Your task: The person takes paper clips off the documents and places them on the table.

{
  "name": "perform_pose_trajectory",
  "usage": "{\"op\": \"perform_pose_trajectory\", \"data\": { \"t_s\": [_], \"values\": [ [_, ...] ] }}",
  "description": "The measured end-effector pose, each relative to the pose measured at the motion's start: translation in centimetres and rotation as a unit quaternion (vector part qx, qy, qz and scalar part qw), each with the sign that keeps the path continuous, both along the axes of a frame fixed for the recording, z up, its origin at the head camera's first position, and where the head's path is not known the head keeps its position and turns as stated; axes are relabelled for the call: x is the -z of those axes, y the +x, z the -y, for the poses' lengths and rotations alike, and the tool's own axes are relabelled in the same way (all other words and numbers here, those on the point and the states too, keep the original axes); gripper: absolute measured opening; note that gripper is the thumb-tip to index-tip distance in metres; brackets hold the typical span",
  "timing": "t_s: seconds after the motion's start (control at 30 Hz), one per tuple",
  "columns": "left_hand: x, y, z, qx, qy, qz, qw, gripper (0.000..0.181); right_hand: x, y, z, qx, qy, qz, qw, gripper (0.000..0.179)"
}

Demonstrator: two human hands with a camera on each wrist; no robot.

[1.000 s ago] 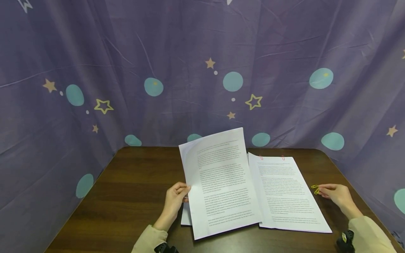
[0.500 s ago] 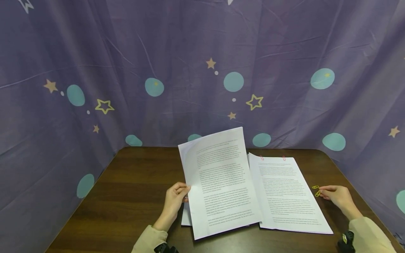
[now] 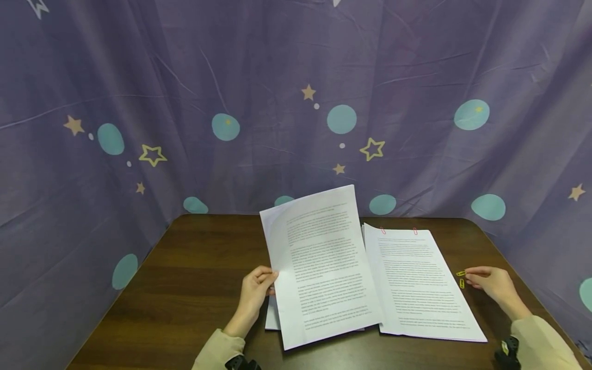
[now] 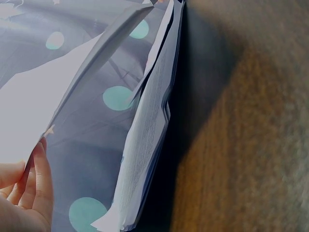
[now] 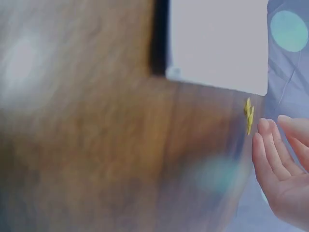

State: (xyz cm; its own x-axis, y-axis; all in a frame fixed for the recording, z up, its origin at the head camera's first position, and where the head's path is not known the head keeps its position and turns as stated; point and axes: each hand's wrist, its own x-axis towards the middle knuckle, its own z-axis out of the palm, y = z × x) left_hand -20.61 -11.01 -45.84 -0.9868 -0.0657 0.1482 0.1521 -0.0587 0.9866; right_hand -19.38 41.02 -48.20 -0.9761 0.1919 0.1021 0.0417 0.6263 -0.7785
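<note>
My left hand (image 3: pixel 257 289) pinches the left edge of a lifted sheet of printed paper (image 3: pixel 324 267), thumb in front. The sheet is raised and tilted, its far edge above the table's back edge; in the left wrist view the hand (image 4: pixel 29 198) grips the sheet (image 4: pixel 43 101) at its edge. On the table to the right, two yellow paper clips (image 3: pixel 462 283) lie beside the paper stack. The fingertips of my right hand (image 3: pixel 492 285) are close by them. Seen from the right wrist, that hand (image 5: pixel 285 169) has thumb and fingers apart, holding nothing, just off the clips (image 5: pixel 249 117).
A stack of printed pages (image 3: pixel 421 288) lies at the right, with two red paper clips (image 3: pixel 415 231) on its top edge. More paper (image 3: pixel 273 316) shows under the lifted sheet. The brown wooden table (image 3: pixel 185 288) ends at a patterned purple curtain (image 3: pixel 259 169).
The yellow clip nearest me has left the right fingertips and lies turned on the table, slightly left. My right hand has shifted a little upward. The left hand and its sheet hold nearly still.
</note>
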Motion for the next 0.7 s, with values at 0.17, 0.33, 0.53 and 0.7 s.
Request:
{"op": "perform_pose_trajectory", "data": {
  "t_s": [0.17, 0.33, 0.53, 0.7],
  "values": [
    [0.0, 0.0, 0.0, 0.003, -0.004, 0.002, 1.0000, 0.016, -0.5, -0.5, 1.0, -0.013, -0.003, -0.015, 0.9998, 0.028],
    [-0.4, 0.1, 0.1, -0.002, -0.006, 0.022, 0.9997, 0.017, 1.6, -2.5, 0.3, -0.020, 0.009, -0.028, 0.9994, 0.033],
    [0.5, -0.3, 0.3, 0.015, 0.003, -0.024, 0.9996, 0.014, 3.2, -4.5, 0.7, -0.056, -0.007, -0.066, 0.9962, 0.030],
    [1.3, -0.5, 0.4, 0.037, 0.018, -0.066, 0.9970, 0.016, -1.7, -2.7, 5.3, -0.104, -0.034, -0.080, 0.9908, 0.026]
  ]
}}
